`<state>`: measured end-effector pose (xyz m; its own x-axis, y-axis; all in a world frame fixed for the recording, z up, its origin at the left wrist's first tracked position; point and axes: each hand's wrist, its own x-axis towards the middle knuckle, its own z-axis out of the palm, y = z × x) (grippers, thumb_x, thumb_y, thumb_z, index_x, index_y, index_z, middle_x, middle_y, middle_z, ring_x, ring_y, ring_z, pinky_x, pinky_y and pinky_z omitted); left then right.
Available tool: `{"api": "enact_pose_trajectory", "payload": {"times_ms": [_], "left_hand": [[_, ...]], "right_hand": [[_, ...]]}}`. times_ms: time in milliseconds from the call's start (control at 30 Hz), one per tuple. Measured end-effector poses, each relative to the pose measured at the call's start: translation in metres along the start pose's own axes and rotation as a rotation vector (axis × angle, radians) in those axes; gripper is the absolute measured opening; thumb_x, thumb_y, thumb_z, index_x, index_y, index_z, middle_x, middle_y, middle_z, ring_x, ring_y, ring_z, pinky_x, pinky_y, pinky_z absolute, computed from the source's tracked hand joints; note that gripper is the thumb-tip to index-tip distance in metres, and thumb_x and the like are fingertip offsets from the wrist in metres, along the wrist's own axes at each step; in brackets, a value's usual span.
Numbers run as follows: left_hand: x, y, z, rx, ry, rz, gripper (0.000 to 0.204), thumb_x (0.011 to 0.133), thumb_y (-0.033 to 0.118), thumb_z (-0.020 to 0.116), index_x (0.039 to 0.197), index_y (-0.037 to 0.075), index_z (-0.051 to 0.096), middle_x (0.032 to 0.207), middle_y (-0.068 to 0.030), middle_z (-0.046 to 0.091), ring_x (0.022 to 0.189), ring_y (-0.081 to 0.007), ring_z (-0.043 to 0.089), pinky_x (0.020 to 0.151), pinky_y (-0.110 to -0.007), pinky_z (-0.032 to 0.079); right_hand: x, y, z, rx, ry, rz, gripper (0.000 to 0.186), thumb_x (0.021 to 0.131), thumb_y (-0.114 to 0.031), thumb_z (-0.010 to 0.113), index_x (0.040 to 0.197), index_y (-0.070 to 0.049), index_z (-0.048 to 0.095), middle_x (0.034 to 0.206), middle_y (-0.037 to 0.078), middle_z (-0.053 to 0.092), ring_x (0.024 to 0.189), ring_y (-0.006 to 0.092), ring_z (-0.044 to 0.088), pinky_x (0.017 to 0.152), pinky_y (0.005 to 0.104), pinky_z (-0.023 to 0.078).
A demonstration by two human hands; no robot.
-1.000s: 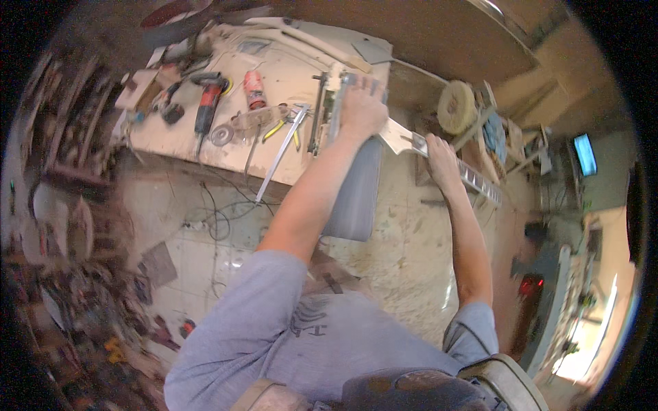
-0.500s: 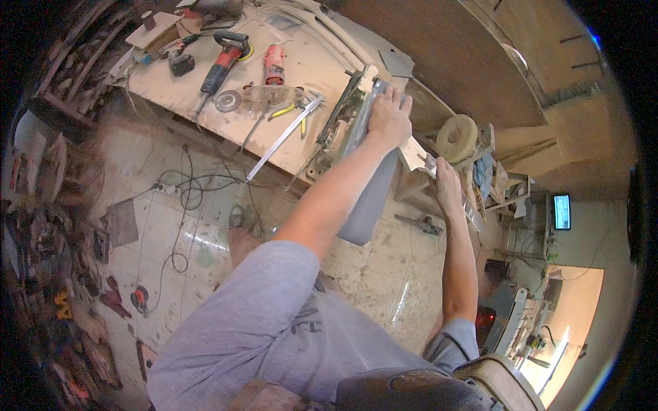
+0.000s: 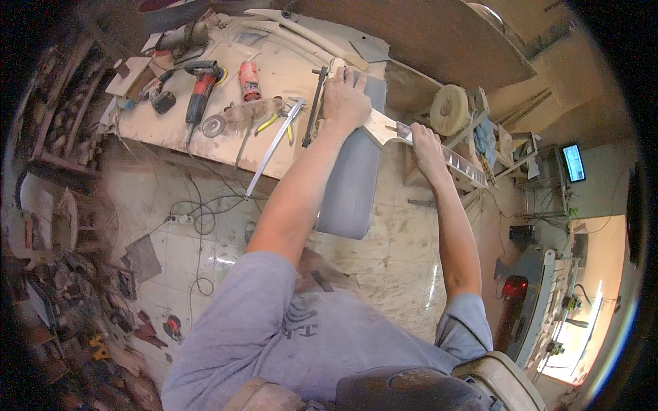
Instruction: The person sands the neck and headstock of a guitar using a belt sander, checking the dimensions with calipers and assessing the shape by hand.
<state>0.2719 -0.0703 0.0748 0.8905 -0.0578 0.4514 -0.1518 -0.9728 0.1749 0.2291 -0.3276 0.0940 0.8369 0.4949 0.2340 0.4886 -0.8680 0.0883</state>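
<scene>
A guitar neck (image 3: 378, 127) with a pale, flared wooden headstock lies across the grey belt (image 3: 348, 188) of a belt sander. My left hand (image 3: 345, 103) presses down over the headstock end, its fingers bent over the wood and slightly spread; the palm hides most of that end. My right hand (image 3: 428, 151) is wrapped round the neck just past the headstock. Beyond it the dark fretboard (image 3: 465, 168) with light block inlays runs off to the right. The belt's surface looks smooth and streaked; whether it is running I cannot tell.
On the dusty bench (image 3: 164, 140) left of the sander lie an angle grinder (image 3: 201, 92), a red power tool (image 3: 249, 81), yellow-handled pliers (image 3: 267, 123) and a long metal caliper (image 3: 274, 147). A round pale wheel (image 3: 449, 109) stands at right. Cables (image 3: 199, 219) trail over the floor.
The view has shifted, with the bench moving left. More of the belt's flat face shows, and the headstock shows more fully between my hands. Both hands keep their hold.
</scene>
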Motion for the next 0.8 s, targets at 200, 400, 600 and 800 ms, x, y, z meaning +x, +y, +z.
{"api": "enact_pose_trajectory", "payload": {"times_ms": [200, 400, 600, 800], "left_hand": [[0.007, -0.013, 0.001, 0.032, 0.011, 0.068, 0.062, 0.091, 0.025, 0.051, 0.15, 0.007, 0.054, 0.156, -0.0234, 0.05, 0.144, -0.041, 0.048, 0.111, -0.049, 0.043], [0.017, -0.021, 0.004, 0.02, -0.069, 0.102, 0.061, 0.094, 0.025, 0.046, 0.152, 0.009, 0.051, 0.158, -0.021, 0.048, 0.148, -0.0388, 0.042, 0.115, -0.049, 0.038], [0.026, -0.019, 0.003, -0.004, -0.113, 0.111, 0.065, 0.093, 0.026, 0.046, 0.156, 0.011, 0.047, 0.161, -0.0184, 0.045, 0.149, -0.0387, 0.041, 0.117, -0.05, 0.036], [0.029, -0.017, 0.003, 0.007, -0.111, 0.127, 0.065, 0.093, 0.025, 0.045, 0.156, 0.009, 0.046, 0.158, -0.0167, 0.049, 0.148, -0.0372, 0.039, 0.115, -0.053, 0.04]], "right_hand": [[0.0, -0.012, 0.013, -0.031, 0.109, 0.057, 0.017, 0.092, -0.005, 0.056, 0.11, -0.006, 0.054, 0.106, 0.015, 0.066, 0.107, 0.0347, 0.065, 0.09, 0.0498, 0.05], [-0.001, -0.023, 0.019, -0.079, 0.129, 0.115, 0.016, 0.092, -0.008, 0.057, 0.109, -0.007, 0.056, 0.104, 0.012, 0.066, 0.103, 0.0315, 0.066, 0.089, 0.0473, 0.051], [0.0, -0.026, 0.017, -0.049, 0.135, 0.157, 0.025, 0.088, -0.003, 0.061, 0.113, -0.006, 0.055, 0.105, 0.013, 0.065, 0.104, 0.0319, 0.065, 0.089, 0.0476, 0.05], [0.0, -0.021, 0.019, -0.098, 0.1, 0.156, 0.026, 0.09, -0.007, 0.061, 0.116, -0.007, 0.056, 0.108, 0.011, 0.067, 0.105, 0.0301, 0.067, 0.089, 0.046, 0.052]]}}
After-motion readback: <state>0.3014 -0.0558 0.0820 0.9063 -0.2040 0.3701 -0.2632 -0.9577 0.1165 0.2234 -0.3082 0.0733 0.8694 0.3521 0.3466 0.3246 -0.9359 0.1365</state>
